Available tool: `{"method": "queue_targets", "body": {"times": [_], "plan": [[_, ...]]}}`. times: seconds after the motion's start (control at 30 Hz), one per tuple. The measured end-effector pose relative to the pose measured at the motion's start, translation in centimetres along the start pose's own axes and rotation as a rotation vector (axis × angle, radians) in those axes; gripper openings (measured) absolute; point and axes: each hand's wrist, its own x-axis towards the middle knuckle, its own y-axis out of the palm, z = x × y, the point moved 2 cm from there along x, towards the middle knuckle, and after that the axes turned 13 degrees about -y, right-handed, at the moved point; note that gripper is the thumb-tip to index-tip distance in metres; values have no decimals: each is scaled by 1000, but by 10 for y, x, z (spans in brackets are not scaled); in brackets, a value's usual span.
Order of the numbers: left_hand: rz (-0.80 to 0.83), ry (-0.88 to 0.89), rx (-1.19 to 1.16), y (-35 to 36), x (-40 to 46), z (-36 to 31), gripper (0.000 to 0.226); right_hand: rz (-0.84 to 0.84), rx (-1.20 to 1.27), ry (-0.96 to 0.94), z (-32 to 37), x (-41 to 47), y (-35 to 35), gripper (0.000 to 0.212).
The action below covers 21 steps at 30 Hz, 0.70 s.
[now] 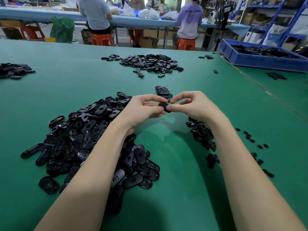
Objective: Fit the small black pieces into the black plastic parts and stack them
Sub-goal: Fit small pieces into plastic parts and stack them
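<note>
The black plastic part (164, 106) sits between my left hand (144, 108) and my right hand (191, 105), above the green table (175, 164). Both hands pinch it tight. I can't tell which way its long side points.

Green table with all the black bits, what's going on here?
A person at the green table holds one black plastic part between the left hand and right hand, apparently pressing a small piece in. Unfitted parts lie heaped at left, small pieces at right, and a short stack sits just beyond the hands.
</note>
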Motion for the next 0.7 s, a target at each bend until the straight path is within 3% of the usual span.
{"method": "queue_targets", "body": {"times": [0.17,0.37,0.7], "plan": [[-6,-35,-59,1,1,-1,18,3,178,29,-10,-4,7,29],[-94,-49,-44,2,4,4,16,9,125,9,-10,1,12,14],[-135,-71,-23,4,5,7,17,-39,87,5,-14,7,19,11]]}}
